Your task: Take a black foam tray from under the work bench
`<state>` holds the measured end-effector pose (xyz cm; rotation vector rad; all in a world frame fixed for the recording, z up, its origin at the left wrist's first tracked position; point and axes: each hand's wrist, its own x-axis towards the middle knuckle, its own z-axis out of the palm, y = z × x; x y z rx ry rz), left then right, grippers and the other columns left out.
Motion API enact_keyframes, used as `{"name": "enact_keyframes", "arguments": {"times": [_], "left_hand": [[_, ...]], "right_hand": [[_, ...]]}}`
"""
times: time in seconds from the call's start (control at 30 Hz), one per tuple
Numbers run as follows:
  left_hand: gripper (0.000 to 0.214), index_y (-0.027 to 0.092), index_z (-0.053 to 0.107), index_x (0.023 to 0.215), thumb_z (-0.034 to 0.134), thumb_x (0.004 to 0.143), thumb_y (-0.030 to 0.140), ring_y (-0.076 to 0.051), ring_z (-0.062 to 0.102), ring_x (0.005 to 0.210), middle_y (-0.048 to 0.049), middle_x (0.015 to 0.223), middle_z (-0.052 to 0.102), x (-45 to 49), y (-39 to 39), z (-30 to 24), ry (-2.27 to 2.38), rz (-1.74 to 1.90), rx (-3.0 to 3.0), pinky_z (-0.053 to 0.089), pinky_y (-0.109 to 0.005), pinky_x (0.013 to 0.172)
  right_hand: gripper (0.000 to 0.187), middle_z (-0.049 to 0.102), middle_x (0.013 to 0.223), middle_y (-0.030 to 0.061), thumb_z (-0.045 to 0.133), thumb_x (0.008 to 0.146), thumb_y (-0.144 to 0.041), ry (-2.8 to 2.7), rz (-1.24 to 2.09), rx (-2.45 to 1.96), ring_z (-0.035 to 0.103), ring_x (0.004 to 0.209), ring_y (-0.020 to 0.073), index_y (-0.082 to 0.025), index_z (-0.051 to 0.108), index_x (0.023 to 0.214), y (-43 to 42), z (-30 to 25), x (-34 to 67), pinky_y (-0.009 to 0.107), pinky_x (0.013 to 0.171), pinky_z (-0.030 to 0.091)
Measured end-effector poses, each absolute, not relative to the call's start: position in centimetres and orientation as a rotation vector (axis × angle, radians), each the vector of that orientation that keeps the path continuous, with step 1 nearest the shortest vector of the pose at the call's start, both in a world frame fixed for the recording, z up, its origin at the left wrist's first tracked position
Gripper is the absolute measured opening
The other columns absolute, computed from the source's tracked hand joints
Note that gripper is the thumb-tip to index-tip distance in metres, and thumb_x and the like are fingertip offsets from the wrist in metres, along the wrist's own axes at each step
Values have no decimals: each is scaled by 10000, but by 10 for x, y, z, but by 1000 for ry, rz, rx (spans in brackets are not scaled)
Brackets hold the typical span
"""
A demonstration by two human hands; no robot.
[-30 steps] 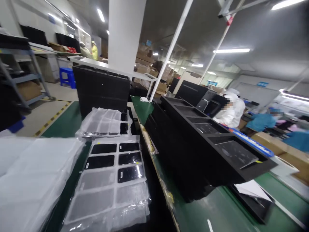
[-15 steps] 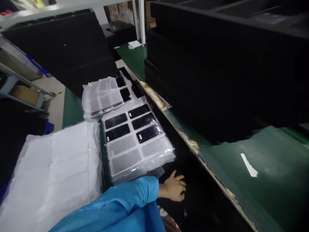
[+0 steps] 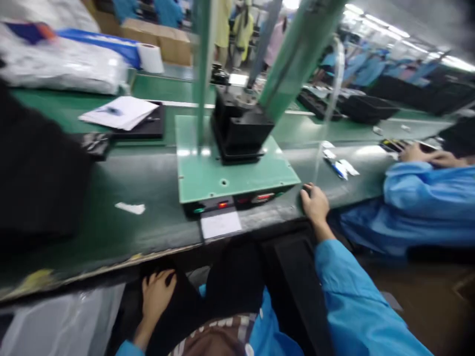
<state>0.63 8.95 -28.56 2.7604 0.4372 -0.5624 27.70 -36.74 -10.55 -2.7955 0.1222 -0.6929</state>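
My left hand point(image 3: 159, 294) rests on my dark-clothed thigh, fingers spread and nothing in it. My right hand point(image 3: 314, 202) lies on the bench's front edge, close to the right corner of a green-topped machine point(image 3: 200, 183). Its thumb and fingers are apart, and I see nothing held. A black block-like fixture point(image 3: 247, 131) stands on the machine's top. Along the machine's front are a red light point(image 3: 222, 204) and a small switch panel. Below them, a white card point(image 3: 221, 224) hangs over the bench edge.
A co-worker's hands point(image 3: 419, 154) handle a dark object at the right. White slips and a blue pen point(image 3: 337, 169) lie between us. Papers point(image 3: 120, 111) sit on a dark tray at the back left. A black stack point(image 3: 40, 173) blocks the left; wrapped trays point(image 3: 55, 326) are low left.
My view has swung right, from the wrapped trays of phone-like panels to the bench and machine. My right hand has come into view. My left hand still rests on my leg.
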Motion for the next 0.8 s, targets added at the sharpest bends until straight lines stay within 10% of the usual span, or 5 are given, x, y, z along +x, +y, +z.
{"name": "enact_keyframes", "arguments": {"times": [0.3,0.8], "left_hand": [[394,391,628,1189,329,932,387,-267,508,1264,44,1292,602,32,49,-263,524,-886,2980,341,-525,1092],[403,164,581,1236,485,961,444,-234,526,1206,-90,1224,606,51,6,-258,236,-950,2924,239,-553,1152]], "right_hand": [[418,484,1296,-40,355,911,-438,-7,-829,-2669,401,1246,196,-223,649,1116,-387,-118,265,455,1052,319],[548,346,1422,23,273,980,-430,-392,-659,-2794,291,1327,229,-122,546,1342,-421,-113,243,421,1106,217]]}}
